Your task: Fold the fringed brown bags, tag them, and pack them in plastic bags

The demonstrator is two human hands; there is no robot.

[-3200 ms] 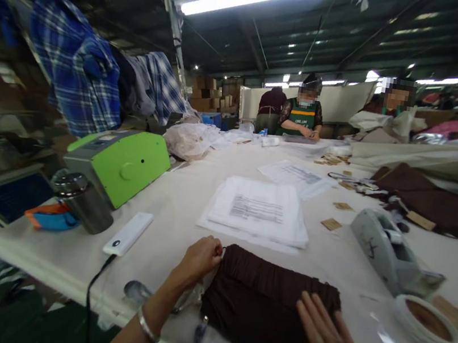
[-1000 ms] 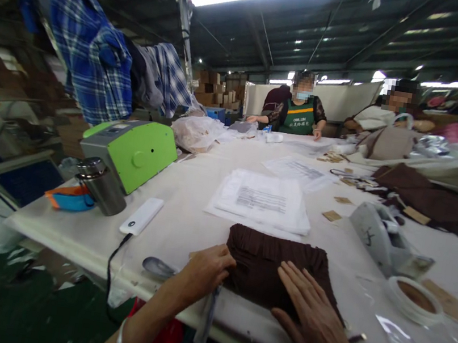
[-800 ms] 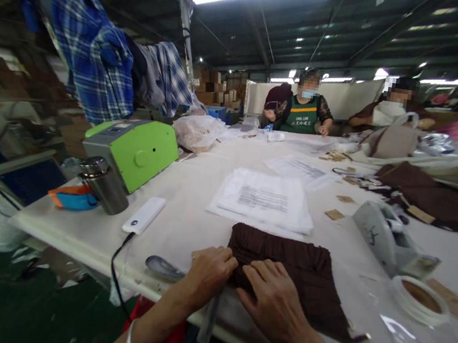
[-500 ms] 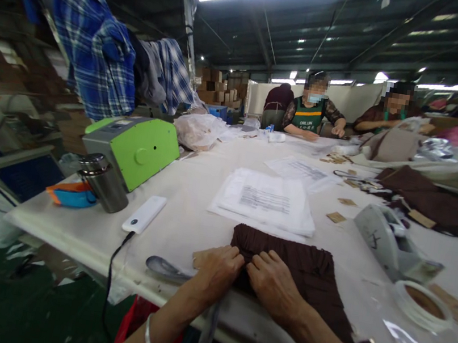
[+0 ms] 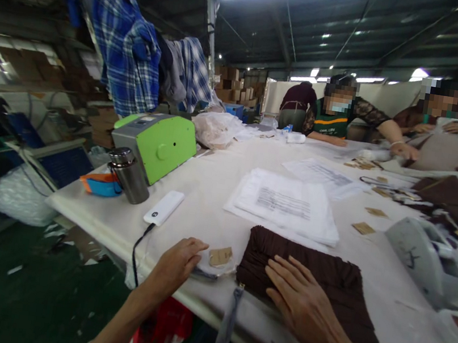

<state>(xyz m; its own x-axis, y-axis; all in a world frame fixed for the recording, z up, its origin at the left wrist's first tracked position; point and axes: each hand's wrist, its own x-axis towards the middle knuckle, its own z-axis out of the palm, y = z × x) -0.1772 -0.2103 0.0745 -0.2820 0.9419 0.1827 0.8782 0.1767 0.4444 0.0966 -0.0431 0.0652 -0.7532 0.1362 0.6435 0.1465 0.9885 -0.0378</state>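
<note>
A dark brown gathered cloth piece [image 5: 326, 266] lies flat near the table's front edge. My right hand [image 5: 300, 297] rests on it, palm down with fingers stretched out. My left hand [image 5: 181, 262] is to the left of the cloth, fingers apart and holding nothing, close to a small brown card tag [image 5: 220, 256]. Under the tag is a clear plastic piece with a dark object partly hidden beneath. A zip pull in a grey wrap [image 5: 229, 316] hangs from the cloth's left corner over the edge.
Beyond the cloth lie printed plastic bags [image 5: 284, 203]. A tape dispenser [image 5: 422, 258] stands right. To the left are a white power bank [image 5: 164, 207], a steel flask [image 5: 131, 177] and a green machine [image 5: 163, 147]. A masked co-worker [image 5: 336, 113] sits across the table [image 5: 248, 157].
My left hand has let go of the cloth and moved left. My right hand has opened flat on it. The masked co-worker's arm now reaches out sideways. The view has shifted.
</note>
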